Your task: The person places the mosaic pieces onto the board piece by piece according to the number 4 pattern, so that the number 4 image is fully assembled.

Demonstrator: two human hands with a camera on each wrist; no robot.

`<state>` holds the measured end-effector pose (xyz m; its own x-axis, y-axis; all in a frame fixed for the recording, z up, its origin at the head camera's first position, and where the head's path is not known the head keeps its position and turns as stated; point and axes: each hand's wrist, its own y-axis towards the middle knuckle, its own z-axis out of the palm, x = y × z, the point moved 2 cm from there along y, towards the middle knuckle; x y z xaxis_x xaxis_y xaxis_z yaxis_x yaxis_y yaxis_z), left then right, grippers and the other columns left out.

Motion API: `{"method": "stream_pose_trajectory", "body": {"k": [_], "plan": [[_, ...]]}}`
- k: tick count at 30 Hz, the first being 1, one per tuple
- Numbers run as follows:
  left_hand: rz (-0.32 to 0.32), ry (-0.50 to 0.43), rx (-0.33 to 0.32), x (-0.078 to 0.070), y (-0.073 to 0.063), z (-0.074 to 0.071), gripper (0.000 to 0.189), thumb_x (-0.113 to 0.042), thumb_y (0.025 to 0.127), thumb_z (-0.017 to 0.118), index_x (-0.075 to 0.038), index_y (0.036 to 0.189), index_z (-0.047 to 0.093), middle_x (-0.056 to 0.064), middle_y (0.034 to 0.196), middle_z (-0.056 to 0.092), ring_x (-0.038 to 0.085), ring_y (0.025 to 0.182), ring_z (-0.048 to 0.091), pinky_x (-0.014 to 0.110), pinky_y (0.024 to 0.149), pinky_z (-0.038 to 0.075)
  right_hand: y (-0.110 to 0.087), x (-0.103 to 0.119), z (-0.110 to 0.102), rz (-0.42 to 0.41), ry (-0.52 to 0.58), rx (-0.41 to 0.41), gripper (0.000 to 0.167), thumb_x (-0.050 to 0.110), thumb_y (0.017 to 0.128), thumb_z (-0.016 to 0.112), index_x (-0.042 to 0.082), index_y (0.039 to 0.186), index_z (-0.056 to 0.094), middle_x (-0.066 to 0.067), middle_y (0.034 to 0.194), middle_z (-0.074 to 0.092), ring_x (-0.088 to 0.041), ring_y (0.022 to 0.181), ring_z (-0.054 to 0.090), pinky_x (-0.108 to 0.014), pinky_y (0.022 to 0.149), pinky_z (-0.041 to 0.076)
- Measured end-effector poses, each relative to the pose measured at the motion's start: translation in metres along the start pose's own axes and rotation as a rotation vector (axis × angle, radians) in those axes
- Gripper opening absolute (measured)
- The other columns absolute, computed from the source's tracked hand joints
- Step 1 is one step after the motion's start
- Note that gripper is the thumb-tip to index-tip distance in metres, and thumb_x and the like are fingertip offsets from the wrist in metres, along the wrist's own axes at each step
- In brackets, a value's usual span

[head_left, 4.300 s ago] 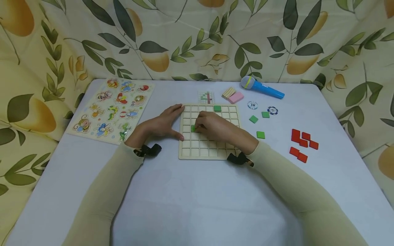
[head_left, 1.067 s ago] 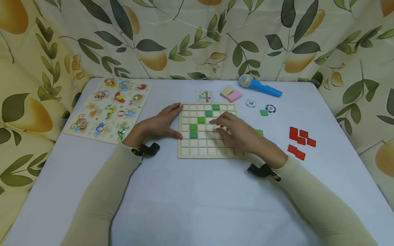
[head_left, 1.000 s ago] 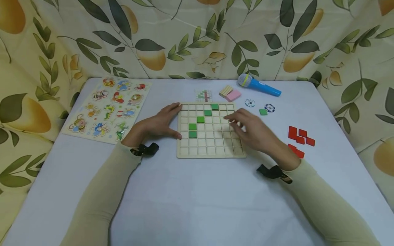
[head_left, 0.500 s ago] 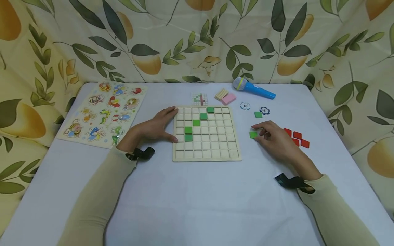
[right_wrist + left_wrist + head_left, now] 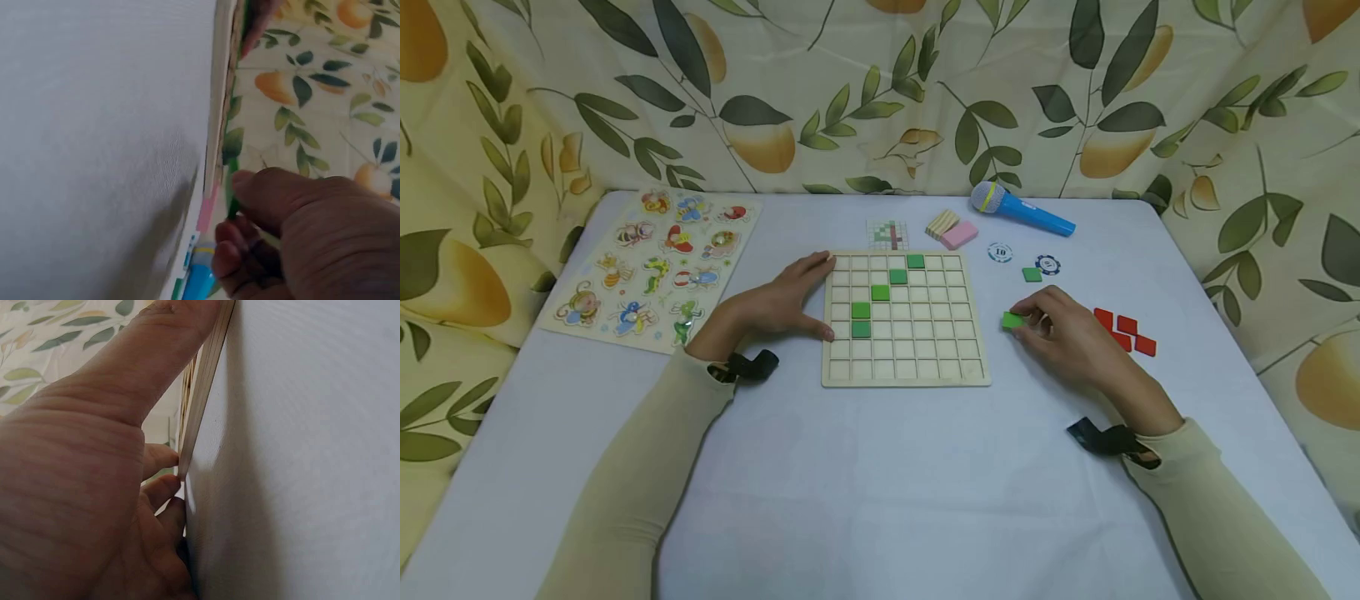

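Note:
A pale wooden grid board (image 5: 906, 350) lies mid-table, with several green square tiles (image 5: 880, 292) set in a stepped diagonal in its upper left cells. Along the board's left edge rests my left hand (image 5: 775, 304), thumb and fingers spread; in the left wrist view the thumb and fingertips touch the board's side (image 5: 203, 394). To the right of the board, my right hand (image 5: 1067, 337) pinches a green tile (image 5: 1012, 321) between thumb and fingers. That tile shows edge-on as a green sliver (image 5: 234, 187) in the right wrist view, apart from the table.
Another green tile (image 5: 1032, 274) lies by a dark poker chip (image 5: 1048, 265); a lighter chip (image 5: 1000, 252) is nearby. Red tiles (image 5: 1126, 325) are partly behind the right hand. At the back are a patterned card (image 5: 887, 234), erasers (image 5: 958, 235) and a toy microphone (image 5: 1030, 215). A sticker sheet (image 5: 655, 275) lies left.
More green tiles have appeared on the board. My right hand has moved from the board to the table at right and lifted a green tile there. My left hand stays at the board's edge.

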<state>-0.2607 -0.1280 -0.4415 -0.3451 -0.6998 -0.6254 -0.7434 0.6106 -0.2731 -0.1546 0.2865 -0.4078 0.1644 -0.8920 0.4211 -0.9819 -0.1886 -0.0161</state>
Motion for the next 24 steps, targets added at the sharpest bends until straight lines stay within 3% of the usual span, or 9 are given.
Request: {"method": "stream_pose_trajectory", "body": {"k": [7, 12, 18, 24], "plan": [[0.001, -0.006, -0.006, 0.004, -0.004, -0.001, 0.127, -0.049, 0.085, 0.089, -0.018, 0.174, 0.004, 0.003, 0.182, -0.006, 0.030, 0.170, -0.007, 0.053, 0.138, 0.011, 0.023, 0.072, 0.008, -0.265, -0.013, 0.114, 0.027, 0.013, 0.097, 0.079, 0.012, 0.124, 0.074, -0.006, 0.119, 0.066, -0.020, 0.098, 0.062, -0.033, 0.081, 0.060], [0.002, -0.030, -0.009, 0.006, -0.004, 0.000, 0.127, -0.049, 0.085, 0.090, -0.018, 0.174, 0.005, 0.003, 0.182, -0.006, 0.029, 0.170, -0.007, 0.052, 0.138, 0.010, 0.049, 0.118, 0.025, -0.444, 0.010, 0.210, 0.017, 0.014, 0.098, 0.078, 0.015, 0.115, 0.076, -0.005, 0.117, 0.065, -0.018, 0.093, 0.062, -0.033, 0.080, 0.059], [0.005, -0.044, 0.000, 0.003, -0.002, 0.003, 0.127, -0.048, 0.085, 0.090, -0.018, 0.174, 0.005, 0.003, 0.182, -0.007, 0.029, 0.170, -0.008, 0.051, 0.139, 0.009, 0.069, 0.135, 0.046, -0.508, 0.013, 0.285, 0.010, 0.016, 0.101, 0.075, 0.014, 0.111, 0.076, -0.004, 0.118, 0.066, -0.017, 0.100, 0.064, -0.033, 0.085, 0.060], [-0.011, -0.015, -0.007, 0.001, 0.000, -0.001, 0.127, -0.050, 0.084, 0.090, -0.021, 0.174, 0.003, 0.001, 0.182, -0.009, 0.027, 0.170, -0.008, 0.050, 0.139, 0.009, 0.075, 0.137, 0.056, -0.533, 0.008, 0.265, 0.007, 0.012, 0.099, 0.076, 0.012, 0.106, 0.076, -0.005, 0.112, 0.069, -0.018, 0.098, 0.067, -0.035, 0.085, 0.061]]}}
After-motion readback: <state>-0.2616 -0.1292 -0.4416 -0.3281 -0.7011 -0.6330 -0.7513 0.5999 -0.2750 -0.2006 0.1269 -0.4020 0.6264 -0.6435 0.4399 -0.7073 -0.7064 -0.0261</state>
